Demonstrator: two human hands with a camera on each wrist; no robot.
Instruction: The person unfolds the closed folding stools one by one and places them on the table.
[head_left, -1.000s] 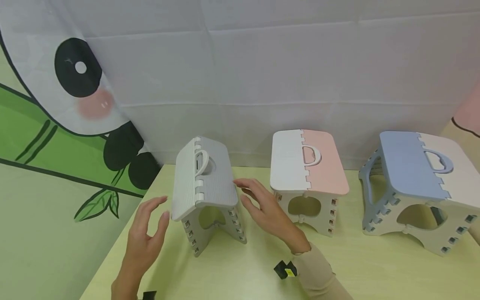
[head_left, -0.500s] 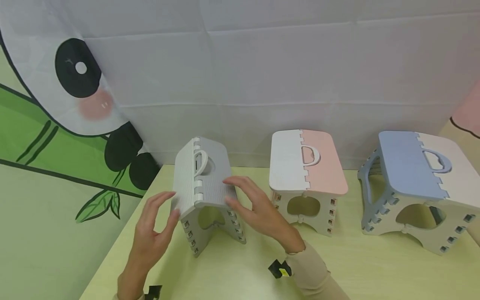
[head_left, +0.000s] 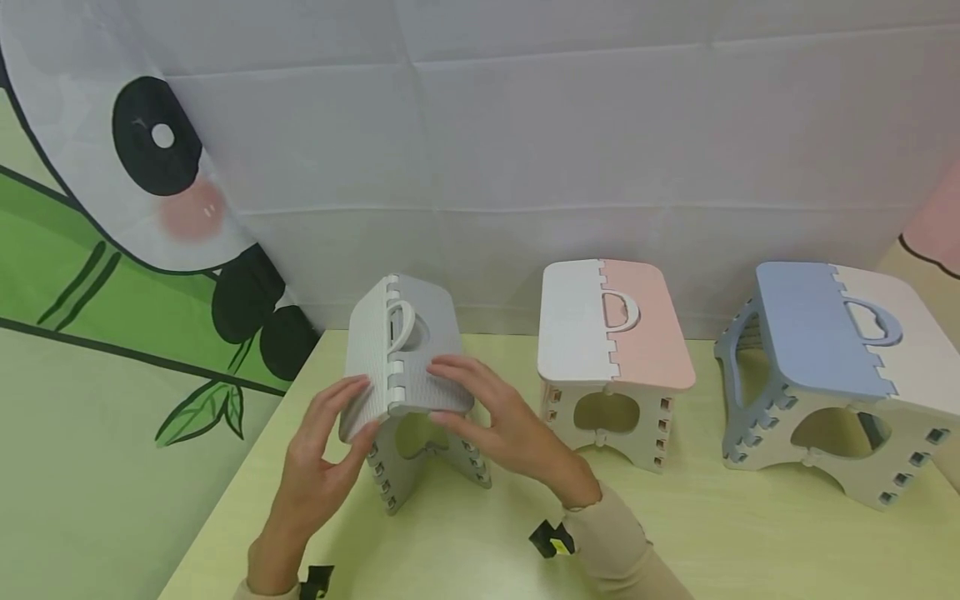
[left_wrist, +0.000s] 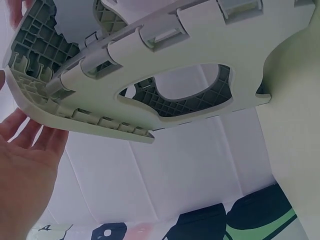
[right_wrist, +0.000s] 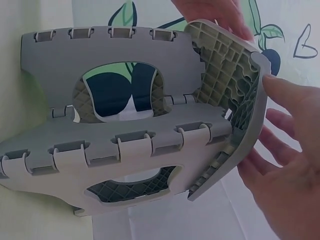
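Note:
A grey and white folding stool (head_left: 420,350) stands on the pale green table (head_left: 480,550), its seat halves tipped up into a ridge. My left hand (head_left: 337,433) lies with straight fingers against the white half. My right hand (head_left: 472,400) holds the grey half, fingers on top and thumb under its front edge. The left wrist view shows the stool's ribbed underside (left_wrist: 190,65) with my left hand (left_wrist: 25,170) flat beside it. In the right wrist view the stool's legs (right_wrist: 130,145) fill the frame, and my right hand (right_wrist: 285,165) touches the seat rim.
A pink and white stool (head_left: 615,333) stands unfolded in the middle, and a larger blue and white stool (head_left: 825,333) is at the right. A panda-print cloth backdrop (head_left: 150,208) hangs behind and to the left. The table's left edge runs close by my left arm.
Both hands have closed in from either side onto the grey stool's seat. The left fingers now touch the white half and the right hand has taken the grey half.

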